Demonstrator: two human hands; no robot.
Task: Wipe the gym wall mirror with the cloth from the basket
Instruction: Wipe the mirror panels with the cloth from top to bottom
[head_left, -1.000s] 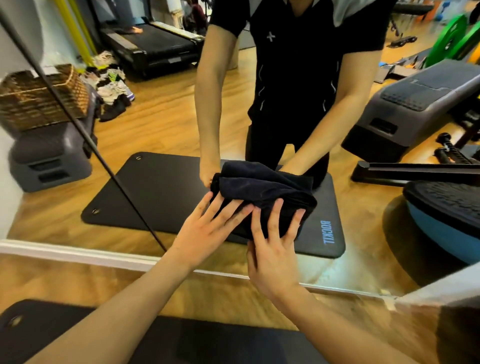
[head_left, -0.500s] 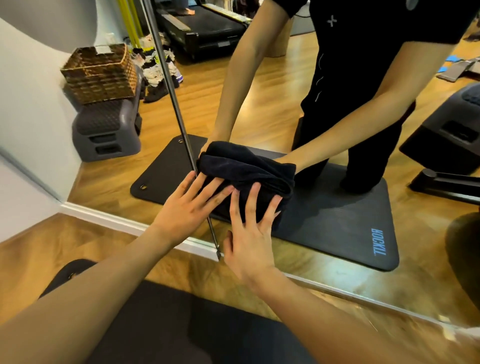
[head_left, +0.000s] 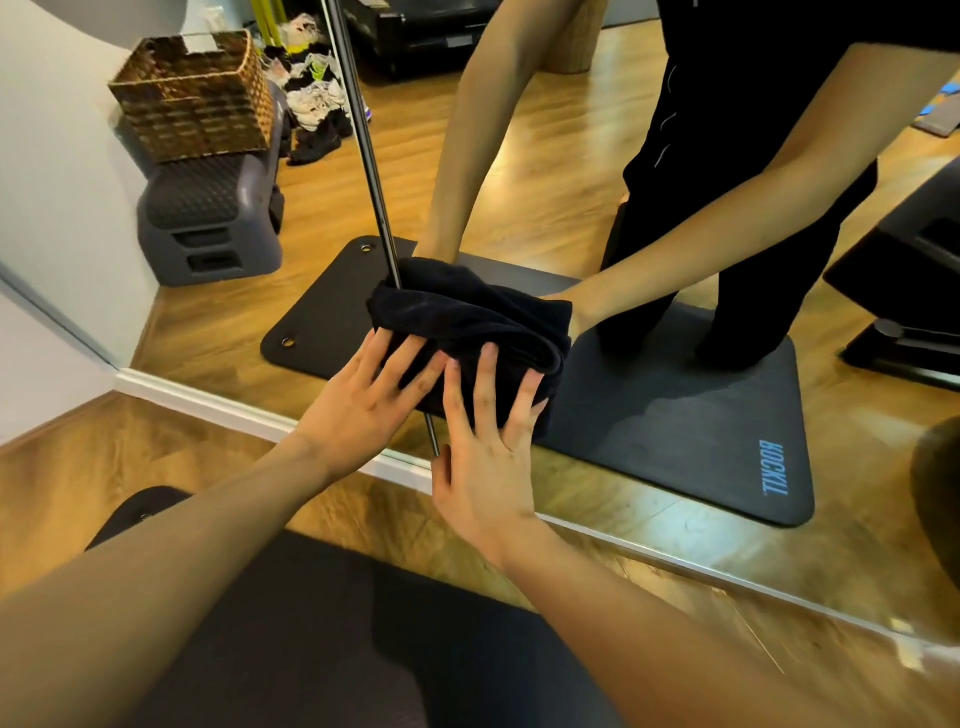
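Note:
A bunched black cloth (head_left: 470, 322) is pressed flat against the lower part of the wall mirror (head_left: 649, 234), right over the dark vertical seam (head_left: 363, 150) between two mirror panels. My left hand (head_left: 363, 400) lies on the cloth's left side with straight, spread fingers. My right hand (head_left: 485, 447) presses the cloth's right side the same way. The reflection shows my arms meeting the cloth from behind. A woven basket (head_left: 195, 98) appears in the mirror at upper left.
The basket sits on a grey step platform (head_left: 208, 223), both seen as reflections. A black exercise mat (head_left: 322, 639) lies under me, and its reflection (head_left: 675, 415) fills the glass. A white baseboard (head_left: 208, 400) runs along the mirror's bottom. Shoes (head_left: 311, 104) and gym equipment show in the reflection.
Both hands have slid the cloth leftward along the lower mirror, from right of the panel seam to directly over it. The fingers stay flat on the cloth throughout.

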